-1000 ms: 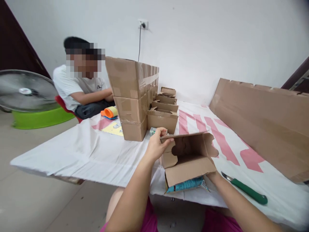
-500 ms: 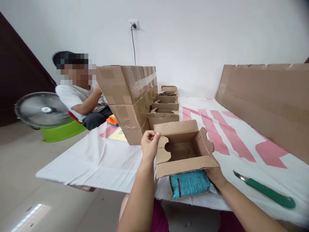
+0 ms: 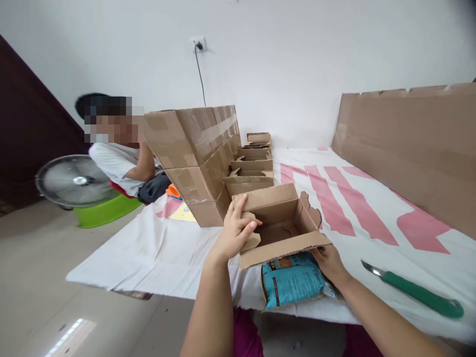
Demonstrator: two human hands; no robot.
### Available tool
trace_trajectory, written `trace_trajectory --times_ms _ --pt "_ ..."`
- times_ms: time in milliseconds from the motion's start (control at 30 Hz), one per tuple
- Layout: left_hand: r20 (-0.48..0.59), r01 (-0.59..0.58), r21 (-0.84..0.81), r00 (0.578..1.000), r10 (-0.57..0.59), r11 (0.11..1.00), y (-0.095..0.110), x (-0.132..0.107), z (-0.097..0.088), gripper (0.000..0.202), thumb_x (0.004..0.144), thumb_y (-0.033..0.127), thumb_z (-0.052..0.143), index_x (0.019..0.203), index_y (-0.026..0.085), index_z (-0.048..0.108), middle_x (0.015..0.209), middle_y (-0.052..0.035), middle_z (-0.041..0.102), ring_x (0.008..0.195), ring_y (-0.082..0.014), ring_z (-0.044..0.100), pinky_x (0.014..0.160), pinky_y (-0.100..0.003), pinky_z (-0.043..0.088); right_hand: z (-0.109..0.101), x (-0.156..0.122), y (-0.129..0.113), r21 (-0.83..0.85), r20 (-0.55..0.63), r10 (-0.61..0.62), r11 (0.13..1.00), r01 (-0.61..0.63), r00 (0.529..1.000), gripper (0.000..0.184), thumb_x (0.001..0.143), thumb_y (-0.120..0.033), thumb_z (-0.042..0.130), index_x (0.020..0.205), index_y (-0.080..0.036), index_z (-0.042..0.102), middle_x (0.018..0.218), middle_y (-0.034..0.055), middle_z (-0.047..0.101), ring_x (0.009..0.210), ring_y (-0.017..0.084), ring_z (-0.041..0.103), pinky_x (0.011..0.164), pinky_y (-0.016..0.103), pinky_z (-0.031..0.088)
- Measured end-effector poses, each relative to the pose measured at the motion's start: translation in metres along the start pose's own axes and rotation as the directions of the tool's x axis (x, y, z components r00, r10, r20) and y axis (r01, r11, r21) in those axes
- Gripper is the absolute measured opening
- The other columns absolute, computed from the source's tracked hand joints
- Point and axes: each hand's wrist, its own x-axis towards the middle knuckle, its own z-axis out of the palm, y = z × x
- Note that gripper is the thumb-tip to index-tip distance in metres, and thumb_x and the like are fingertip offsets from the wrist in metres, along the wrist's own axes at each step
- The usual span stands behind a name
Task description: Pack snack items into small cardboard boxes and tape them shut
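Between my hands is a small cardboard box with its top flaps open and nothing visible inside. My left hand grips its left side, fingers over the left flap and thumb near the opening. At the near right corner, my right hand holds the box from below, its fingertips partly hidden. A blue printed packet lies under the box's near edge, close to my right hand. To the right, a green-handled knife with a short blade rests on the cloth.
Taped cartons are stacked left of centre. Several open boxes stand in a row beside them. A tall cardboard panel borders the right side of the cloth-covered table. Another person sits at left by a fan.
My left hand has shifted from pinching the left flap's corner to spreading over the flap and side. The box has moved slightly left, showing more of the blue packet.
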Motion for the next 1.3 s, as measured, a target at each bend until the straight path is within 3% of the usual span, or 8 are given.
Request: trace_trajectory --times_ms 133,333,533,633,733,900,1067,1300 --pt "0.039 -0.015 -0.036 0.999 0.016 0.999 0.009 -0.001 -0.004 0.031 0.089 0.044 0.052 0.082 0.018 0.067 0.159 -0.0068 0.019 0.145 -0.0319 0.019 0.115 -0.05 0.025 -0.001 0.001 -0.001 -0.019 -0.002 0.009 1.0 -0.009 1.0 0.041 0.086 -0.051 0.05 0.111 -0.019 0.06 0.098 0.008 0.069 0.089 0.025 0.064 0.078 0.037 0.05" --pt "-0.195 0.006 -0.277 0.979 -0.062 0.961 -0.001 -0.004 -0.004 0.04 0.082 0.058 0.056 0.077 0.018 0.054 0.156 -0.0144 0.023 0.143 -0.0318 0.027 0.112 -0.045 0.031 -0.001 0.002 -0.006 -0.003 0.007 0.028 1.0 -0.028 1.0 0.038 0.085 -0.053 0.052 0.101 -0.02 0.06 0.089 0.0063 0.068 0.079 0.022 0.063 0.071 0.034 0.05" --pt "-0.216 0.183 -0.506 0.919 -0.329 0.843 -0.024 -0.014 -0.006 0.04 0.078 0.054 0.061 0.098 0.021 0.053 0.13 -0.013 0.054 0.127 -0.0302 0.047 0.095 -0.039 0.044 -0.001 0.001 -0.009 0.074 0.048 0.016 0.997 -0.02 0.999 0.039 0.083 -0.052 0.056 0.105 -0.02 0.059 0.09 0.0054 0.067 0.078 0.019 0.062 0.073 0.033 0.051" --pt "-0.179 0.32 -0.643 0.821 -0.543 0.696 -0.034 -0.016 0.003 0.045 0.071 0.047 0.067 0.104 0.021 0.053 0.107 -0.0054 0.061 0.093 -0.0209 0.062 0.077 -0.031 0.049 -0.001 0.0 -0.006 0.076 0.072 0.008 0.997 -0.013 0.997 0.041 0.082 -0.052 0.057 0.108 -0.02 0.059 0.092 0.0056 0.068 0.079 0.019 0.063 0.074 0.032 0.052" --pt "-0.089 0.298 -0.835 0.757 -0.648 0.463 -0.045 -0.017 0.016 0.053 0.068 0.047 0.07 0.111 0.021 0.052 0.099 -0.0033 0.061 0.077 -0.0152 0.062 0.069 -0.028 0.049 0.0 0.001 0.0 0.051 0.091 -0.001 0.999 -0.003 0.996 0.042 0.081 -0.053 0.059 0.108 -0.021 0.062 0.092 0.0057 0.069 0.077 0.019 0.062 0.071 0.031 0.052" --pt "0.024 0.198 -0.938 0.853 -0.521 0.283 -0.063 -0.025 0.023 0.075 0.067 0.049 0.076 0.131 0.026 0.044 0.14 -0.0113 0.047 0.115 -0.0249 0.056 0.085 -0.032 0.05 -0.001 0.002 0.003 0.008 0.105 0.004 1.0 -0.005 0.994 0.047 0.079 -0.056 0.059 0.108 -0.02 0.065 0.09 0.0053 0.07 0.07 0.017 0.06 0.067 0.031 0.051" --pt "0.108 0.189 -0.928 0.962 -0.251 0.321 -0.076 -0.036 0.022 0.131 0.044 0.052 0.089 0.15 0.035 0.012 0.157 -0.0108 0.022 0.14 -0.0344 0.029 0.109 -0.046 0.034 -0.003 0.002 0.002 -0.025 0.125 -0.011 1.0 0.014 0.992 0.053 0.077 -0.059 0.059 0.11 -0.019 0.066 0.089 0.0055 0.071 0.064 0.016 0.058 0.065 0.031 0.052" --pt "0.115 0.315 -0.749 0.928 -0.354 0.583 -0.07 -0.03 0.031 0.148 0.042 0.035 0.091 0.151 0.025 -0.009 0.159 -0.0166 0.011 0.145 -0.0328 0.017 0.118 -0.045 0.016 -0.003 0.003 0.01 -0.032 0.246 -0.077 0.996 0.087 0.966 0.055 0.08 -0.057 0.058 0.118 -0.018 0.065 0.1 0.0086 0.071 0.087 0.023 0.066 0.081 0.035 0.054"
